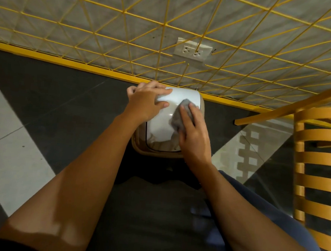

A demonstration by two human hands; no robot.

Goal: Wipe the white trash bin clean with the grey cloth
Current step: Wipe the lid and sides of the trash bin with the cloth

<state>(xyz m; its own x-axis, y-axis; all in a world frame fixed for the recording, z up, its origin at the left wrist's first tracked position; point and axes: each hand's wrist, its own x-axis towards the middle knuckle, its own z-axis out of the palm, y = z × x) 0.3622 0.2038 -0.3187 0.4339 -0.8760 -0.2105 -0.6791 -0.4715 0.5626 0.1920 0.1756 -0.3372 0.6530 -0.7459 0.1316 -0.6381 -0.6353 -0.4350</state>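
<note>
**Wiping the lid of the bin**

I am watching from far away, looking down through the head camera. I start left of the white trash bin (163, 128) and go to the right.

The left hand (145, 101) rests on the far left corner of the bin's lid. Its fingers are spread apart and lie over the lid. It pinches nothing. I think it is there to keep the bin from sliding.

The bin stands on the dark floor, right in front of the person and close to the wall with the yellow wire grid (128, 26). From up here the lid looks longer than it is wide. Its long way runs from the person to the wall, and its round far end points at the wall.

On the right part of the lid lies the grey cloth (177, 119), bunched up. Its long way runs the same way as the lid. The right hand (194, 138) lies on top of it, with straight fingers close together, pushing the cloth down flat.

I think the wiping step is going on now, on the lid. Next, the cloth needs to slide over the left part, so the left hand must make room. The sides need wiping too.

Well to the right of the bin stands a wooden chair (318, 154).
</note>
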